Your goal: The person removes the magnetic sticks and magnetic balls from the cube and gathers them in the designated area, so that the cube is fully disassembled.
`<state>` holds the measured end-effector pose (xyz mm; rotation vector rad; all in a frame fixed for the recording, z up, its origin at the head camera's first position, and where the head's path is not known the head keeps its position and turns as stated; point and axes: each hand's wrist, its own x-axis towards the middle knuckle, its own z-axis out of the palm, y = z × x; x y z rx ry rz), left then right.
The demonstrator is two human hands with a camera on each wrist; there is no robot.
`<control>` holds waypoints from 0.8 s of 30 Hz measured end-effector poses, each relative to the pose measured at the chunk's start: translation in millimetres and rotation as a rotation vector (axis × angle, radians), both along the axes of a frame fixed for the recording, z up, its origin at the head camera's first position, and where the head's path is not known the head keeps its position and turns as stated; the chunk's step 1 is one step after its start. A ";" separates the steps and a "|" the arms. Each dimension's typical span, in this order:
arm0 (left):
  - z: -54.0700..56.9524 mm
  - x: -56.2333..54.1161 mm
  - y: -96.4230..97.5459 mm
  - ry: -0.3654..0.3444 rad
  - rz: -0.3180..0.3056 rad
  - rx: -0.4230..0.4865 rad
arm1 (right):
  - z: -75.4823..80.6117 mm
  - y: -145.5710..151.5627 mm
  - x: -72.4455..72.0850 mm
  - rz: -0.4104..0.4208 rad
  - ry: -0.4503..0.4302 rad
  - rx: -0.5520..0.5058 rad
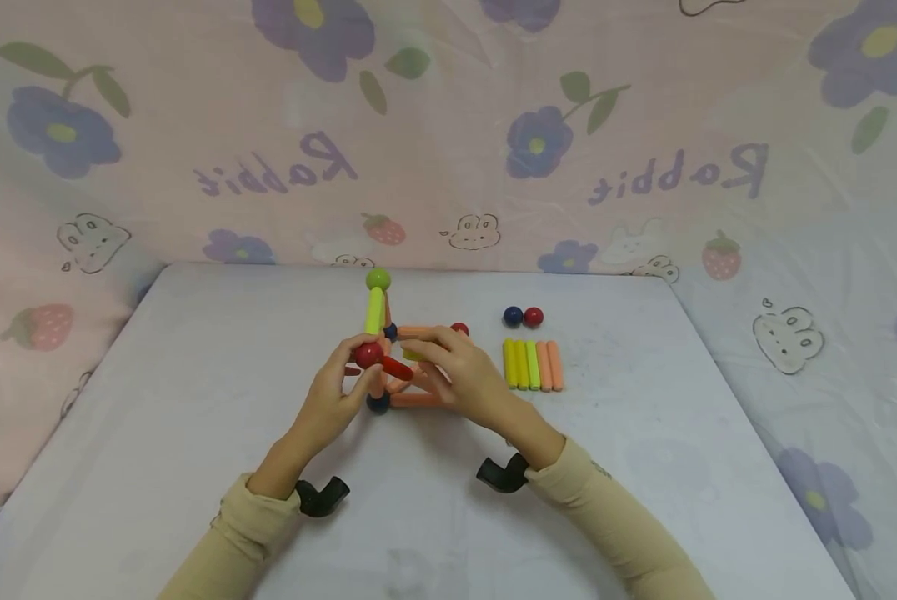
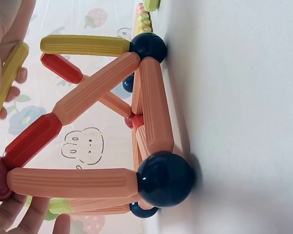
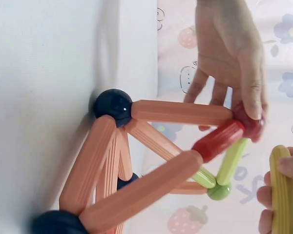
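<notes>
A frame of magnetic sticks and balls stands on the white table, with orange sticks (image 2: 73,183) between dark blue balls (image 2: 165,178) at its base. My left hand (image 1: 338,393) pinches a red ball (image 1: 369,355) at a raised corner, where a red stick (image 1: 398,368), an orange stick and a yellow-green stick (image 3: 232,161) meet. My right hand (image 1: 463,373) holds a loose yellow stick (image 3: 284,190) between thumb and fingers, apart from the frame. A second yellow stick (image 2: 85,45) juts from a dark blue ball. Behind rises a green ball (image 1: 378,279) atop a yellow-green stick (image 1: 374,311).
Right of the frame lies a row of loose yellow, green and orange sticks (image 1: 533,365). Behind it sit a dark blue ball (image 1: 513,316) and a red ball (image 1: 533,317). Black curved mounts (image 1: 323,498) hang at both wrists. A printed cloth (image 1: 433,150) backs the table.
</notes>
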<state>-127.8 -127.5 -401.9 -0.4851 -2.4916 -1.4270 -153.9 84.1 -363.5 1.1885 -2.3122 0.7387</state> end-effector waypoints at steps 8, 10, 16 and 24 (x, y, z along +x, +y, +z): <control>0.9 1.1 1.2 0.016 0.005 -0.003 | -1.4 19.4 8.5 -0.063 -0.089 -0.033; 0.8 1.0 1.6 0.017 0.007 -0.002 | -0.9 25.4 9.8 -0.081 -0.144 -0.064; -1.5 0.1 2.0 0.015 0.009 0.004 | -1.2 42.6 8.5 -0.092 -0.211 -0.164; -2.7 0.1 2.4 0.020 0.012 0.008 | -3.1 63.4 6.5 -0.161 -0.281 -0.209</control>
